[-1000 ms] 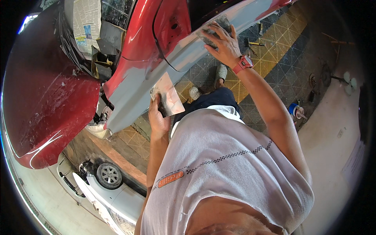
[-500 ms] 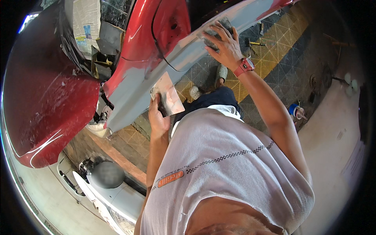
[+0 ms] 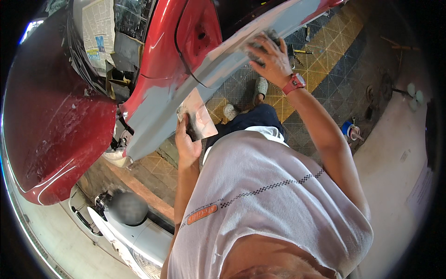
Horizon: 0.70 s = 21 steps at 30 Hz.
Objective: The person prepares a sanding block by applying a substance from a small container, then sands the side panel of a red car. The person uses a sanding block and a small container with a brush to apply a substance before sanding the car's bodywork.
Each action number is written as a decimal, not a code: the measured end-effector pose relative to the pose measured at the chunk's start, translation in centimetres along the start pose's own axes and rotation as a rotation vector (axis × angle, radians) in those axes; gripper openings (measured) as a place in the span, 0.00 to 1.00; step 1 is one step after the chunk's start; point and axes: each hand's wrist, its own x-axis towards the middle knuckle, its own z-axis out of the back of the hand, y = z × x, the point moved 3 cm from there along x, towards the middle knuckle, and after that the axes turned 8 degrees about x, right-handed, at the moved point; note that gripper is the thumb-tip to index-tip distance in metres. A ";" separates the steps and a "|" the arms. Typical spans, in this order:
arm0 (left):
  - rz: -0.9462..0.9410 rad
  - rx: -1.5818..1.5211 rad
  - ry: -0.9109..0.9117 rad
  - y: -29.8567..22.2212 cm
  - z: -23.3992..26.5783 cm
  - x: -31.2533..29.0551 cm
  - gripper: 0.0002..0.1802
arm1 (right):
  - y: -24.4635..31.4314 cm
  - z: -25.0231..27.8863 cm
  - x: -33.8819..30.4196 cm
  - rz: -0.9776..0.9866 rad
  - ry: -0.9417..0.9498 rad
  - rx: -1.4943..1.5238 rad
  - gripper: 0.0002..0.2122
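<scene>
My left hand (image 3: 188, 148) grips a thin, pale, shiny rectangular plate (image 3: 203, 116) by its near edge. Dark smears cover part of the plate by my thumb. Fingers spread, my right hand (image 3: 275, 67) presses a dark grey pad (image 3: 271, 34) against the grey-primed sill (image 3: 153, 111) of a red car (image 3: 160, 51). The pad is mostly under my fingers and blurred, so its kind is unclear. Along the sill run patchy paler areas near my right hand. The plate is in front of the sill's lower edge, close to my body.
A red panel (image 3: 60, 121), scuffed and dusty, stands at the left beside newspaper masking (image 3: 98, 37). Black and yellow grid tiles (image 3: 325, 60) cover the floor. A blue-and-white container (image 3: 351, 130) lies at right, and a white vehicle (image 3: 148, 239) is behind at lower left.
My right hand has shifted slightly right and down along the sill with the dark pad. The left hand and plate have barely moved. The view has shifted a little.
</scene>
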 end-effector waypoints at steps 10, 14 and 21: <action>0.015 0.093 -0.036 -0.4 -2.1 -0.1 0.25 | -4.0 1.3 3.4 0.064 -0.077 -0.124 0.26; 0.005 0.110 -0.040 -0.6 -3.0 -0.1 0.23 | -4.8 0.3 3.1 0.085 -0.128 -0.051 0.27; 0.017 0.013 -0.047 -0.1 -2.3 0.8 0.23 | -4.5 0.9 1.6 0.076 -0.008 -0.076 0.25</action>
